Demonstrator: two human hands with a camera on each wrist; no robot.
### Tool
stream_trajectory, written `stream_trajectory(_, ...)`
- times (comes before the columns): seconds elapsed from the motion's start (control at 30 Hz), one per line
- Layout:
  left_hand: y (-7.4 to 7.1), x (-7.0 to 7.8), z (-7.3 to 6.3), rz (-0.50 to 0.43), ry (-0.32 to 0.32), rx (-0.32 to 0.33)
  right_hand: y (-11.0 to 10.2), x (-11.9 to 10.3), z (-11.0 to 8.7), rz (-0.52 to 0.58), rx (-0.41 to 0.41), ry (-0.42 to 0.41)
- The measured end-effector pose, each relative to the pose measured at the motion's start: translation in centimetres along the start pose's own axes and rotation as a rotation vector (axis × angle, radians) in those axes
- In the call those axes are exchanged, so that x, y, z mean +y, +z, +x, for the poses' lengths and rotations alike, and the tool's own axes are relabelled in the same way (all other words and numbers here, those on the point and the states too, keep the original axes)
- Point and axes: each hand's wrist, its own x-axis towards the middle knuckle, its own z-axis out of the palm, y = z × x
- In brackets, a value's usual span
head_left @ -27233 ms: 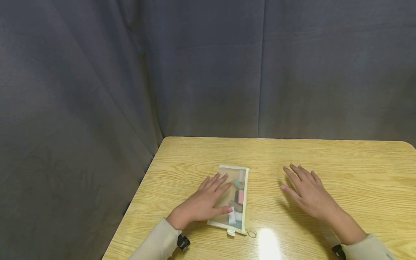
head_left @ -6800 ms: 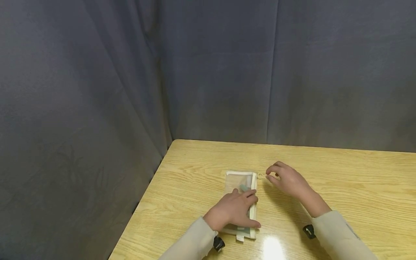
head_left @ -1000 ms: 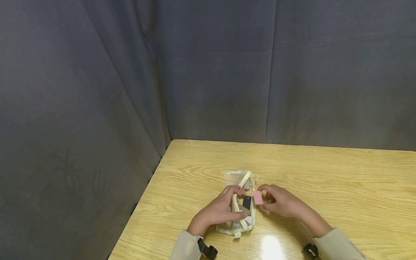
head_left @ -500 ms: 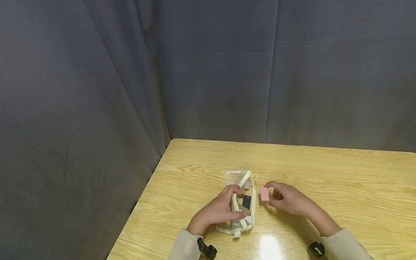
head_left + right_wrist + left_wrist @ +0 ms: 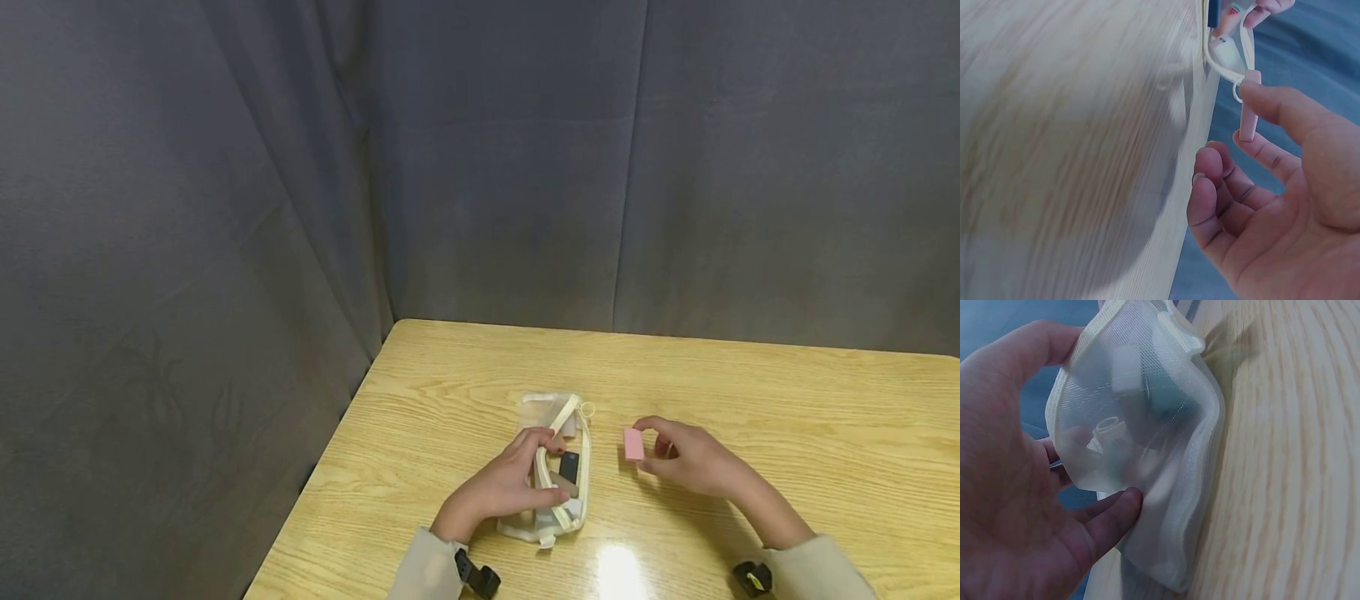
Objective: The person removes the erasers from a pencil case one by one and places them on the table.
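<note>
A mesh zip pouch (image 5: 527,515) with cream edging lies unzipped on the table. My left hand (image 5: 501,482) grips it by one side of its gaping mouth. In the left wrist view the fingers of the left hand (image 5: 1029,506) hold the rim and the sheer mesh (image 5: 1147,412). Inside the pouch are a black block (image 5: 569,467), a brown one (image 5: 564,484) and a white one (image 5: 573,507). To the right of the pouch, my right hand (image 5: 693,458) pinches a pink eraser (image 5: 633,444) by its ends. In the right wrist view the pink eraser (image 5: 1249,112) shows edge-on between thumb and finger.
The wooden table (image 5: 825,417) stretches away to the right. Its left edge slants down beside a dark grey curtain (image 5: 480,167), which hangs behind as well. A ring zip pull (image 5: 587,409) sticks out at the pouch's far corner.
Over the last second my right hand has carried the pink eraser rightward, away from the pouch. The left hand has stayed put. Earlier the pouch lay zipped, and its zip has since been opened.
</note>
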Motion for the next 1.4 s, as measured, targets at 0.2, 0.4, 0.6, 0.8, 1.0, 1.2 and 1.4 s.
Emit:
stream_trajectory(0.2,0.1,0.0,0.0,-0.012,0.018,-0.003,-0.6,0.5,-0.6,0.004,0.001,0.026)
stream_trajectory(0.4,0.0,0.1,0.0,-0.01,0.012,-0.001,-1.1,0.9,-1.0,0.009,-0.003,0.048)
stream_trajectory(0.6,0.0,0.2,-0.1,-0.008,-0.008,-0.002,-1.5,1.4,-1.3,-0.003,-0.001,0.05)
stream_trajectory(0.8,0.0,0.3,-0.1,-0.007,-0.022,-0.003,-1.8,2.0,-1.8,-0.002,0.003,0.069)
stream_trajectory(1.0,-0.1,0.4,-0.2,-0.011,-0.036,-0.004,-2.1,2.4,-2.3,0.009,0.0,0.097)
stream_trajectory(1.2,-0.1,0.4,-0.2,-0.008,-0.051,-0.002,-2.1,3.0,-2.7,0.009,-0.001,0.11)
stream_trajectory(1.4,-0.1,0.4,-0.3,-0.004,-0.048,0.001,-1.9,3.6,-2.8,-0.009,-0.001,0.11)
